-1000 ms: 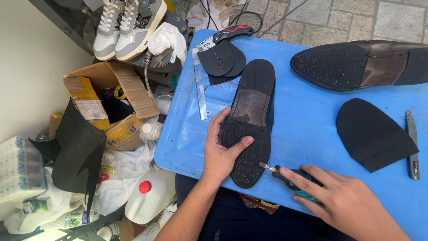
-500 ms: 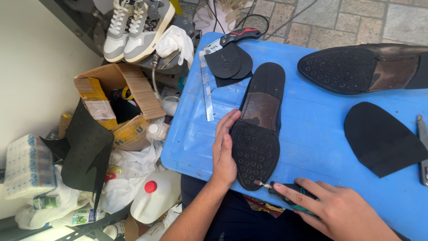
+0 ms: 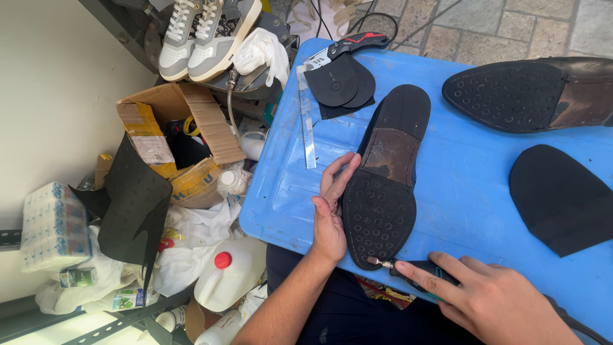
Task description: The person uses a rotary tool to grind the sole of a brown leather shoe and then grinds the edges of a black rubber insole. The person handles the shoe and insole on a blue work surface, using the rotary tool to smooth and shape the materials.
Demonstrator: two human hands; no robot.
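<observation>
Head view: left hand (image 3: 332,214) laid flat and unclenched along the left edge of the upturned dress shoe (image 3: 386,176), palm down on the blue plastic tabletop (image 3: 472,185), fingers stretched forward and pressed against the side of the studded rubber forepart, gripping nothing; forearm rising from the lower edge of the picture; right hand (image 3: 485,297) low at the right, knuckles up, fingers wrapped tight around a small rotary grinding tool (image 3: 415,268), forefinger extended along its dark body; metal tip of the tool touching the toe rim of the sole; shoe itself lying sole up near the middle of the tabletop, heel pointing away, toe toward the body, brown worn waist between black heel and black studded forepart.

Counted on the tabletop: two upturned dress shoes, the second (image 3: 530,92) at the far right with the same studded sole; one loose black half-sole blank (image 3: 559,198) at the right; two round black rubber heel pieces (image 3: 341,83) overlapping at the far edge; one folding utility knife (image 3: 348,48) beside them; one metal ruler (image 3: 308,118).

Counted off the table at the left: two grey-and-white sneakers (image 3: 204,35); one open cardboard box (image 3: 175,144); one white jug with a red cap (image 3: 227,275); one black perforated rubber sheet (image 3: 131,204).
</observation>
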